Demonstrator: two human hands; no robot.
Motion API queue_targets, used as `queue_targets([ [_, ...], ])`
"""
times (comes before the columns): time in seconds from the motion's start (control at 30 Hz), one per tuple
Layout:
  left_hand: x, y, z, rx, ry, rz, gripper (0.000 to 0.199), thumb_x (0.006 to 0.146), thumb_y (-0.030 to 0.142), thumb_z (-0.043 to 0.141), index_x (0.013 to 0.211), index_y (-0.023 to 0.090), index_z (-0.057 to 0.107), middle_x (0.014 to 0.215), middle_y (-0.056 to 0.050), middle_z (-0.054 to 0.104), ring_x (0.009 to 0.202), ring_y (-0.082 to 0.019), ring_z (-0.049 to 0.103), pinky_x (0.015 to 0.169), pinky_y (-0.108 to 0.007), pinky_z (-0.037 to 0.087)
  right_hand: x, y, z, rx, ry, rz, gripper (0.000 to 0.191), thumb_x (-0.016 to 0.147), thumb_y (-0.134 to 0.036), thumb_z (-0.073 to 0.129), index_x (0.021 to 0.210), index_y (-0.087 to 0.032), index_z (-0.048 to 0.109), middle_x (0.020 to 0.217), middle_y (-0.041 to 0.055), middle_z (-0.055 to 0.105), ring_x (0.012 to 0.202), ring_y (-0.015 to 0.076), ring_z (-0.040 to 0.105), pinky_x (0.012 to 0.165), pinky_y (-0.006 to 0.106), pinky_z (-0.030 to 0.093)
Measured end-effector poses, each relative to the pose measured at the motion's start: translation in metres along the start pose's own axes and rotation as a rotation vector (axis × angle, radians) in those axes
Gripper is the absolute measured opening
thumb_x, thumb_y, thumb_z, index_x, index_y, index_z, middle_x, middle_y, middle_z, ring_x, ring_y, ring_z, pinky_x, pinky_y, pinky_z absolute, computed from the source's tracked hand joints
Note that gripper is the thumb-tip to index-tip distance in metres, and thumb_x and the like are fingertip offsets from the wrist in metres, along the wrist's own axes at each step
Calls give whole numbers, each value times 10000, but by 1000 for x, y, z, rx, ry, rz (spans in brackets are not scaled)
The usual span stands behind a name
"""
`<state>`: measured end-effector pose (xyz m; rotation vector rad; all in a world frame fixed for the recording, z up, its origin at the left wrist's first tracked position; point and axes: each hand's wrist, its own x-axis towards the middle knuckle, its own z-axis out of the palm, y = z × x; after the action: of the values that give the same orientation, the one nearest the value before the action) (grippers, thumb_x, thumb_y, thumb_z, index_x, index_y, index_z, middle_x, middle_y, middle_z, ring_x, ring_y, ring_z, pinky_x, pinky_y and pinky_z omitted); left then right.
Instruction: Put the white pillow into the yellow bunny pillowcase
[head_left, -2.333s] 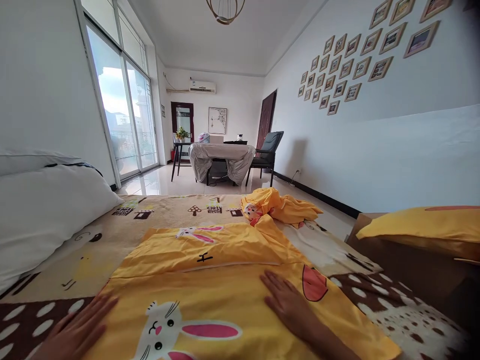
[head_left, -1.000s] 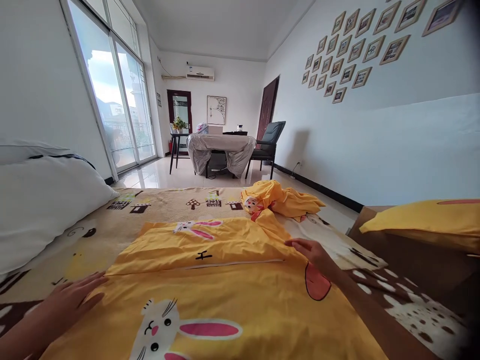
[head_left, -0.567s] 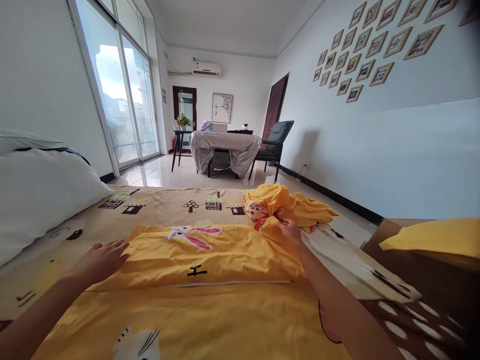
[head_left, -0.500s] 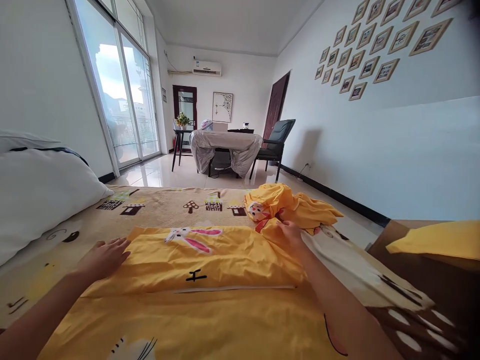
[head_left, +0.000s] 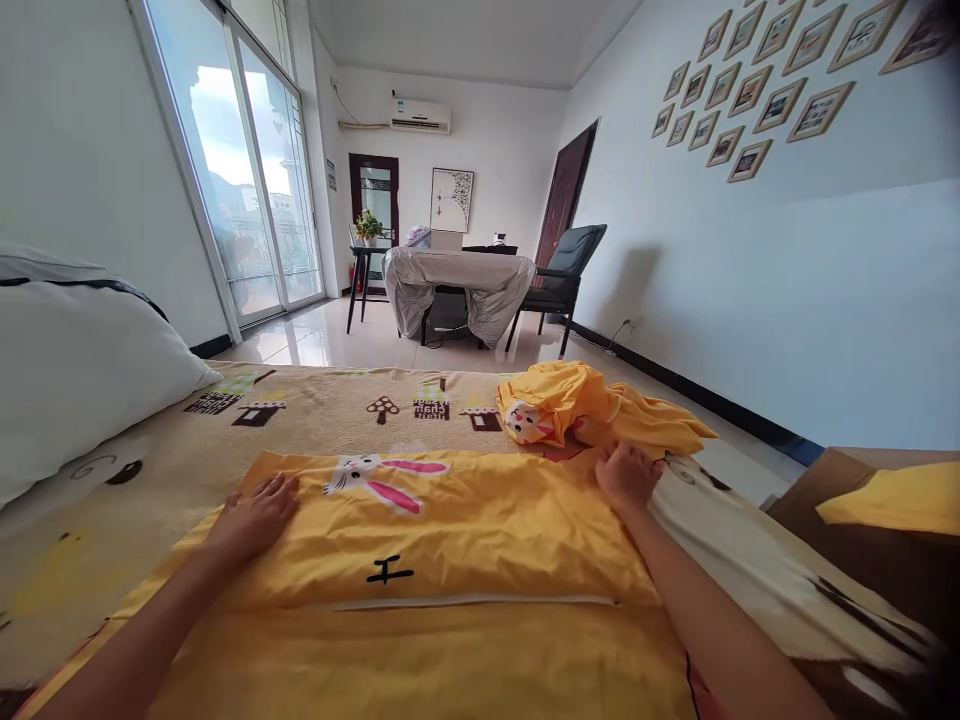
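Right hand (head_left: 628, 475) has shifted to the right since a moment ago, drawing out the far right corner of the yellow rabbit-print fabric cover (head_left: 465, 520); fingers curled, seem to pinch that corner. Left hand (head_left: 255, 515) now further in on the far left corner, palm down, fingers extended, gripping nothing. Cover lies on the beige patterned plush blanket (head_left: 352, 405), near centre, white strip (head_left: 480, 602) running across it. Far right fold has opened out, so spreading looks further along; small wrinkles remain. Crumpled yellow fabric bundle (head_left: 566, 395) sits just beyond the right hand.
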<state>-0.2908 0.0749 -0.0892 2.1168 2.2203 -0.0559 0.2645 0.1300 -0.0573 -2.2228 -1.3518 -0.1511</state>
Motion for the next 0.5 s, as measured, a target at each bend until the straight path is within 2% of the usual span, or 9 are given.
queue_targets([
  [0.07,-1,34,-13,-25,20,92,550,906,310,245,1424,146,335,1493,-117,289,1386,-295,248,1066,-580,255,-16,-32,-3,27,-55,-189,463,879,-240,338,1244,4,487,1280,277,497,1227,359,410,1011,506,238],
  [0.13,-1,81,-18,-69,41,214,558,910,290,238,1439,121,296,1496,-121,280,1391,-279,240,1084,-534,259,-41,-72,-2,68,-187,-428,396,885,-268,375,1179,-90,573,1237,167,580,1172,263,489,1018,374,292],
  [0.2,0,131,-16,-94,50,313,558,907,286,260,1443,134,291,1507,-96,259,1403,-228,218,1125,-447,222,-75,-113,6,101,-335,-653,361,886,-316,418,1160,-182,610,1199,69,632,1116,182,544,989,266,336],
  [0.27,1,173,-9,-117,45,386,565,885,263,307,1436,136,308,1507,-93,260,1401,-212,227,1125,-422,231,-112,-145,19,118,-437,-808,384,893,-362,423,1227,-248,573,1243,10,616,1134,142,541,981,224,344],
  [0.3,2,187,-4,-129,41,401,566,882,264,315,1431,128,316,1502,-104,271,1396,-214,243,1119,-421,247,-127,-155,27,117,-472,-851,407,900,-363,410,1271,-253,539,1283,8,588,1164,138,524,988,227,342],
  [0.37,5,197,5,-148,37,395,556,889,279,302,1426,141,331,1500,-97,277,1391,-214,255,1116,-435,248,-145,-161,42,95,-522,-885,463,920,-375,364,1348,-232,466,1378,29,502,1251,146,455,1022,258,324],
  [0.4,6,191,9,-155,41,375,548,899,294,282,1429,160,327,1507,-81,264,1397,-211,240,1124,-446,227,-146,-157,48,77,-540,-882,490,926,-392,344,1378,-224,430,1425,36,442,1296,155,406,1048,284,301],
  [0.43,8,179,12,-159,47,349,544,910,314,260,1433,180,319,1515,-62,244,1405,-210,216,1133,-461,196,-142,-148,53,56,-553,-867,512,930,-413,324,1401,-225,397,1462,36,383,1335,161,353,1074,310,272],
  [0.5,11,139,16,-163,56,276,551,924,369,222,1449,209,277,1530,-37,194,1419,-221,161,1138,-497,144,-120,-119,58,4,-564,-806,539,933,-445,296,1430,-241,345,1504,19,297,1379,166,268,1114,350,206],
])
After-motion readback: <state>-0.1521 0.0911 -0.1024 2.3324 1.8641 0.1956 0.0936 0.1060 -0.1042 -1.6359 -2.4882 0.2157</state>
